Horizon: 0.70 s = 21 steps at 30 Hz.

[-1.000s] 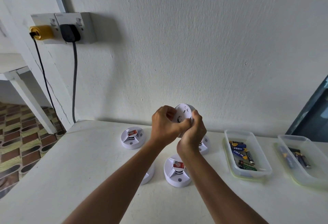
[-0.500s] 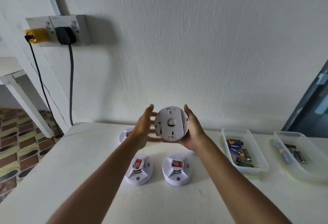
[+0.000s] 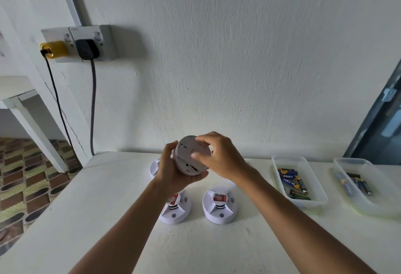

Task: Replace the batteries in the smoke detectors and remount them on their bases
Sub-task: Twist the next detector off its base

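Observation:
A round white smoke detector [image 3: 187, 158] is raised above the table, its flat back side turned toward me. My left hand [image 3: 173, 170] cups it from below and the left. My right hand [image 3: 219, 156] lies over its right side with fingers spread on the back plate. On the white table [image 3: 108, 208] below stand two white detectors with red labels, one at the left [image 3: 176, 209] and one at the right [image 3: 219, 205]. Another detector [image 3: 154, 167] is partly hidden behind my left wrist.
A clear tray [image 3: 303, 201] with several batteries sits right of the detectors, and a second clear tray [image 3: 368, 206] with batteries lies further right. A wall socket [image 3: 86, 43] with a yellow and a black plug hangs at the upper left, cables running down. The table's left edge drops to a tiled floor.
The detector has gone from being held between both palms to resting in my left hand. My right hand has moved onto its back plate. The view has tilted slightly upward.

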Tool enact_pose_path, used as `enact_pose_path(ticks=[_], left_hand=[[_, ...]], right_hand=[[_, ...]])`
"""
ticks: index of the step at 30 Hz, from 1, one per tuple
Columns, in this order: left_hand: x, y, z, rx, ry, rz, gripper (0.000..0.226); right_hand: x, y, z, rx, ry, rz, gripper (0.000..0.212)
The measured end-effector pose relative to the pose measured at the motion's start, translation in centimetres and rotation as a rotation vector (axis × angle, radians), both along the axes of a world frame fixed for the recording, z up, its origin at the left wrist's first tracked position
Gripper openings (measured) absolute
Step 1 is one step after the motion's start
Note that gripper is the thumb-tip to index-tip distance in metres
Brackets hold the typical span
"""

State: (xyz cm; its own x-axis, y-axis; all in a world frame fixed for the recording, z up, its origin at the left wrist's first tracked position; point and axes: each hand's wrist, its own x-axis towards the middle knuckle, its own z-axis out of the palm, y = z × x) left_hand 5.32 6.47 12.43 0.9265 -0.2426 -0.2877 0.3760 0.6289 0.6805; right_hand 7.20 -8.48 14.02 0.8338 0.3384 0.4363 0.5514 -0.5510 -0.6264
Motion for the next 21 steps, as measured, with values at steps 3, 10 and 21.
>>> enact_pose_path(ticks=[3,10,21], left_hand=[[-0.1,-0.1,0.2,0.042,0.009,0.028,0.044],[-0.5,-0.2,0.4,0.139,0.031,-0.010,0.050],[-1.3,-0.2,0.8,0.256,0.118,-0.050,0.046]], right_hand=[[-0.2,0.6,-0.2,-0.146,0.047,0.000,0.067],[-0.6,0.7,0.2,0.009,0.178,-0.034,0.055],[0.0,-0.1,0.7,-0.021,0.350,0.008,0.052]])
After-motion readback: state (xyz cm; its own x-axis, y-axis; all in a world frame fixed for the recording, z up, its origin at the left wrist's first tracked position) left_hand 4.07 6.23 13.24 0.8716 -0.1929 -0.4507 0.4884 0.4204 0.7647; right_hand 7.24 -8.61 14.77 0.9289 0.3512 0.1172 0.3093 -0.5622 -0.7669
